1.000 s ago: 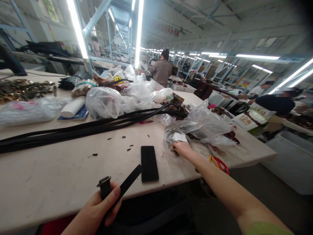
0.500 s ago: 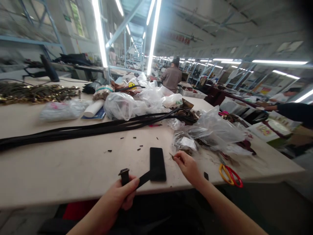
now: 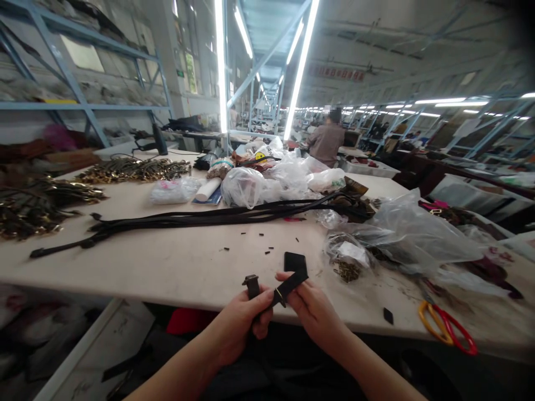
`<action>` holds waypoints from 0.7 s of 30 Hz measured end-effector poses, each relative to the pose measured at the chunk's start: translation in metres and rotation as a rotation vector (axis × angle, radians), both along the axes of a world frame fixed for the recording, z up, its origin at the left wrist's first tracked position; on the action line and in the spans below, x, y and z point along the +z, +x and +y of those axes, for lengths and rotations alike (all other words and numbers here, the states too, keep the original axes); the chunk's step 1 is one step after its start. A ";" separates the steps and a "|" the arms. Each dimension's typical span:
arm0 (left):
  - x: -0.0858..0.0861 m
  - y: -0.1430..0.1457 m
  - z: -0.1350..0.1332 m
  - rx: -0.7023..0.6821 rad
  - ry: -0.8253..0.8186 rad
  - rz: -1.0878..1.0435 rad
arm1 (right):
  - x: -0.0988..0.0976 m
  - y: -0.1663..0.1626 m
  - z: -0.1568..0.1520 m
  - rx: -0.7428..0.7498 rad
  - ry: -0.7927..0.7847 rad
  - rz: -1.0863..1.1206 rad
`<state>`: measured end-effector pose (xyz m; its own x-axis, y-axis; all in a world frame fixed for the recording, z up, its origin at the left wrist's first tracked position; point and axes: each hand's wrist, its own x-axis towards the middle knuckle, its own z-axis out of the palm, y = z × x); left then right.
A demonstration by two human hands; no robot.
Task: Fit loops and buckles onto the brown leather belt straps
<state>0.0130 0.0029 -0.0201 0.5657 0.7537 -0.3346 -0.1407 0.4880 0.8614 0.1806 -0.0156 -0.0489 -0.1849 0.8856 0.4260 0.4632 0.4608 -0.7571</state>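
1. Just above the worktop's [image 3: 167,267] near edge, a black strap [image 3: 292,285] bridges the person's left hand [image 3: 246,316] and right hand [image 3: 311,306].
2. Closed fingers of the left hand grip the strap, its buckle end [image 3: 251,282] standing up past the thumb.
3. The right hand holds the strap's flat end; between the hands sits a thin brass-coloured piece [image 3: 280,297], perhaps a loop, though it's too small to tell from where I stand.
4. A black phone [image 3: 295,260], partly covered, lies just beyond the right hand.
5. Red-and-yellow-handled scissors [image 3: 458,332] rest by the near edge, rightward.
6. Brass-toned parts [image 3: 35,211] heap against the left edge.
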 end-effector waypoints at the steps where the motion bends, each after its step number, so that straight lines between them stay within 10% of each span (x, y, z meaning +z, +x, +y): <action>1: 0.002 0.001 -0.002 -0.025 0.034 0.028 | 0.004 -0.001 -0.004 0.022 -0.060 0.099; 8: 0.013 -0.005 -0.001 0.032 0.689 0.431 | 0.038 0.000 -0.019 0.215 -0.477 0.838; 13: 0.032 -0.009 0.002 0.053 1.056 0.745 | 0.059 -0.008 -0.015 0.255 -0.652 0.484; 21: 0.021 -0.004 0.004 -0.048 1.201 0.836 | 0.062 -0.022 -0.016 0.301 -0.630 0.522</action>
<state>0.0088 0.0065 0.0011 0.5585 0.7966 0.2312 0.5889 -0.5771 0.5658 0.1581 -0.0313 0.0133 -0.3664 0.9299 -0.0311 -0.0878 -0.0678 -0.9938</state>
